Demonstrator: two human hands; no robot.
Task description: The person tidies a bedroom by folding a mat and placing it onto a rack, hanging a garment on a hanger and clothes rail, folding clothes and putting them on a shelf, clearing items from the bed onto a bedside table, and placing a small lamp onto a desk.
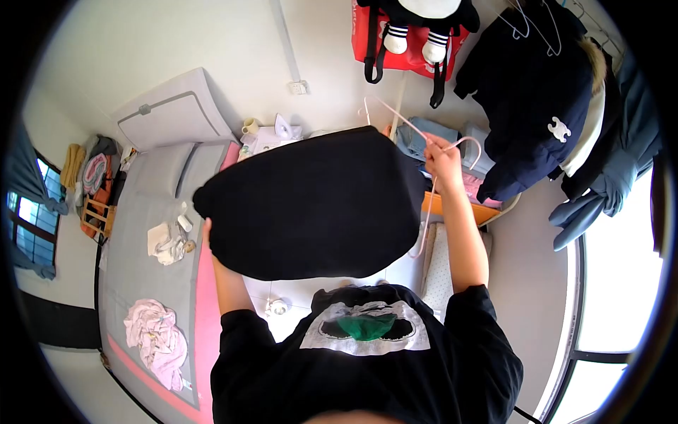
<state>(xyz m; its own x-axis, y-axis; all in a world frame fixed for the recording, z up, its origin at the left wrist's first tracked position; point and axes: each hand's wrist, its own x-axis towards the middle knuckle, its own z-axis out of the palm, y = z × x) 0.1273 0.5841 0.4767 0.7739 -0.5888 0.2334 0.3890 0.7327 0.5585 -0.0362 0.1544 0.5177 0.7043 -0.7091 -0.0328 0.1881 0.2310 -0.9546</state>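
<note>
Gripping the black garment (314,208) in our left hand (207,234), likely to spread it, we pinch the hanger (429,206) with our right hand (443,162).

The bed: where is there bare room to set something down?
Free: grey sheet between the pink bundle and the white things; a smaller patch between those things and the pillow. Crowded: where the bundle and white things lie.

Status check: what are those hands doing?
Left hand, mostly hidden, at edge of black garment. Right hand gripping pink hanger. Garment held up, covering part of hanger.
</note>
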